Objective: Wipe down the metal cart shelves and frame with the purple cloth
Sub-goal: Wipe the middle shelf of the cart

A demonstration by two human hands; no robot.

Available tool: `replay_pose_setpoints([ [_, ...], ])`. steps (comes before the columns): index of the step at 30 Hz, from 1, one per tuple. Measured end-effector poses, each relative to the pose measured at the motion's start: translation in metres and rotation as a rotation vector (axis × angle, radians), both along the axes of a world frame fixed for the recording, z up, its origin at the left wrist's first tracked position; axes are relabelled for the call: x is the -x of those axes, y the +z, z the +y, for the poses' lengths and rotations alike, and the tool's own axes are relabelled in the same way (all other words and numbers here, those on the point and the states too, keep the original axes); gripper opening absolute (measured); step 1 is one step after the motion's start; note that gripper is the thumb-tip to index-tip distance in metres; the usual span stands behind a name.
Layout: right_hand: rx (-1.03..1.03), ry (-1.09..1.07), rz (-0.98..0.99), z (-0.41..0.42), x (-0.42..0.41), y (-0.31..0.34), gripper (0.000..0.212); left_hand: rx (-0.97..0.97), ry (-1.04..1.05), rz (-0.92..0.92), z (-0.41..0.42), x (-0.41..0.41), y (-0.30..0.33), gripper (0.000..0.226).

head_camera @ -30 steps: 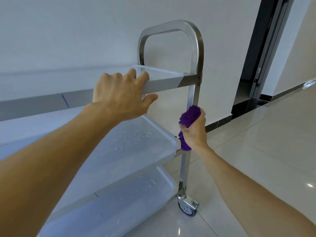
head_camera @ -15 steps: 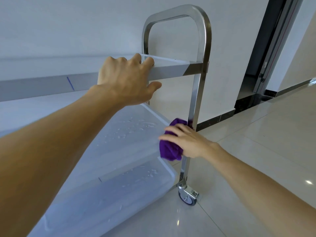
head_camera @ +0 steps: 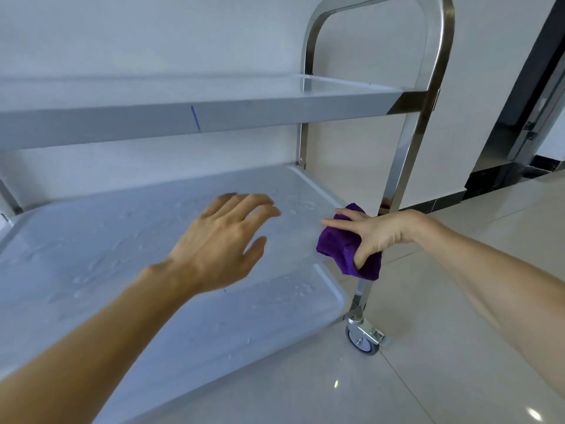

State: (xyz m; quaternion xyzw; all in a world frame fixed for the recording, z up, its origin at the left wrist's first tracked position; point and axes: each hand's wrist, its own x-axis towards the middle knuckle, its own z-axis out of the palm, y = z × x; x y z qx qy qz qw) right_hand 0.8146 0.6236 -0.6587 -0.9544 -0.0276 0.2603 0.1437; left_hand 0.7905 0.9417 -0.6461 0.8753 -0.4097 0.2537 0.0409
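White wall, glossy pale floor tiles, dark doorway off to the right, and a three-shelf steel cart parked along the wall. The right hand has the purple cloth bunched up, thumb curled under it and fingers laid straight over the top, pressing it against the right end edge of the middle shelf, just beside the front upright. The left hand is hanging over that same shelf with fingers spread and loose, holding nothing. Looks to me like the frame post is being left and the middle shelf is up next. There are water droplets all over that shelf and the bottom shelf, so the next move is probably dragging the cloth flat across the middle one, end to end.
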Motion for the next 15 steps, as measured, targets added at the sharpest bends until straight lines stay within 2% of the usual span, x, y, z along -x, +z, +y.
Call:
replay_pose_setpoints([
  [3, 0.054, 0.017, -0.043, -0.002, -0.001, -0.009, 0.118, 0.081, 0.235, 0.304, 0.032, -0.01, -0.037, 0.042],
  [5, 0.138, 0.043, -0.169, 0.001, 0.002, -0.023, 0.115, 0.12, 0.302, 0.403, 0.037, -0.015, -0.052, 0.043],
  [8, 0.169, 0.042, -0.41, 0.007, 0.01, -0.042, 0.108, 0.146, 0.297, 0.407, 0.025, -0.015, -0.071, 0.04],
  [10, 0.18, 0.066, -0.461, 0.008, 0.011, -0.045, 0.109, 0.107, 0.287, 0.336, 0.019, -0.014, -0.077, 0.043],
  [15, 0.206, 0.074, -0.058, 0.003, 0.002, -0.01, 0.13, 0.071, 0.286, 0.297, 0.023, -0.014, -0.077, 0.049],
])
